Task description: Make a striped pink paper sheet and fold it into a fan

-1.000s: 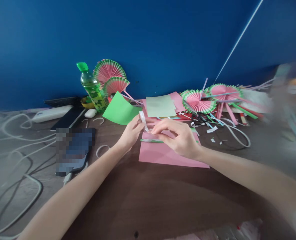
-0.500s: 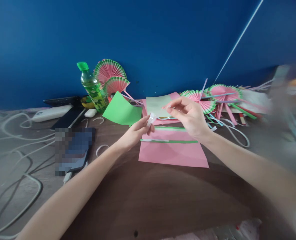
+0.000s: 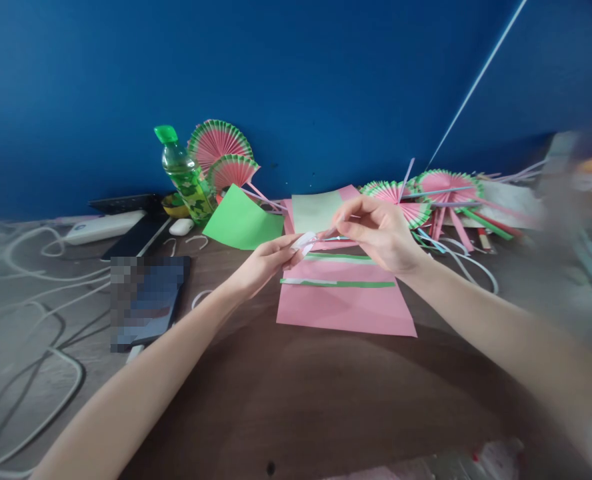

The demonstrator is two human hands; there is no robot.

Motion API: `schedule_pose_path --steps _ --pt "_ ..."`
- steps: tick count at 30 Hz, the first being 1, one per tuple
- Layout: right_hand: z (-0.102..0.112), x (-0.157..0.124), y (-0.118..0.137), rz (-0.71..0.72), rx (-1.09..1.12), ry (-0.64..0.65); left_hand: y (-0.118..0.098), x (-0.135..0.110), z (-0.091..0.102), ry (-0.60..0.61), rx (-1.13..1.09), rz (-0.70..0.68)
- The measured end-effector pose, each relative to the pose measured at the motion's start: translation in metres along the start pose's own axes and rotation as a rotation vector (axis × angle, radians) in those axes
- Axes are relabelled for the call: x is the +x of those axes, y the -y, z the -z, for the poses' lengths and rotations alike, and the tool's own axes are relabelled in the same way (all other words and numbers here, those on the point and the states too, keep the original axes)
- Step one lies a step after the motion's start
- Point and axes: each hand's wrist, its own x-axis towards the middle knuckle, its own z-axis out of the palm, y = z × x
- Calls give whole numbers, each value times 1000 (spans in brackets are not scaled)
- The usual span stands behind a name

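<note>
Left hand (image 3: 263, 263) fingers pinching a curled white strip (image 3: 303, 241) above the pink sheet (image 3: 346, 307), right hand (image 3: 381, 233) fingers pinching its other end

A single head-worn camera looks forward and down across the table (image 3: 326, 407) toward its far edge, close above both forearms.

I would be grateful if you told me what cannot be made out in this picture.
Head view, white piece in the left hand: mostly covered by fingers, shape unclear.
Head view, right hand: whatever it pinches is too thin to tell.
Head view, flat device: pixelated.
Head view, things at the right edge: blurred.
</note>
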Motion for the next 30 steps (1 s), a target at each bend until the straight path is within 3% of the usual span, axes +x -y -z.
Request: schedule_pose_path --steps 8,17,23,30 --pt "-1 3 0 -76 46 -135 4 -1 -2 -125 103 39" --pt "-2 2 -8 -93 23 -179 -4 -2 -12 -251 72 -11" --pt "-3 1 -9 -85 20 -137 -6 -2 -14 -308 52 -7" --pt "-4 -1 -8 -72 35 4 -5 -1 -8 -301 9 0"
